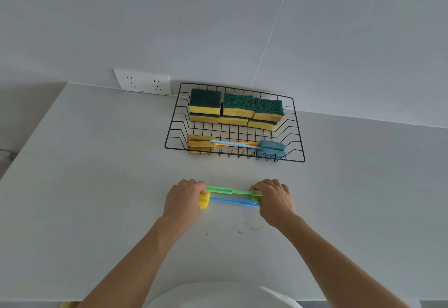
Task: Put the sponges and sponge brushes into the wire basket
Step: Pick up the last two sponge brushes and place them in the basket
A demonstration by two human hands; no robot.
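Note:
A black wire basket (298, 135) stands on the white counter against the wall. Along its back lie several yellow sponges with green scouring tops (238, 105), stacked in twos. At its front lie two sponge brushes: one with a blue head (271, 149), one with a yellow-brown head (200, 144). Nearer to me, two more sponge brushes lie side by side on the counter. My left hand (184, 198) grips the yellow head (204, 200) of the blue-handled brush (236, 202). My right hand (275, 198) grips the green head of the green-handled brush (226, 190).
A white double wall socket (143, 82) sits on the wall left of the basket. The counter's left edge (31, 135) runs diagonally toward me. Small dark specks mark the counter (242, 230) in front of my hands.

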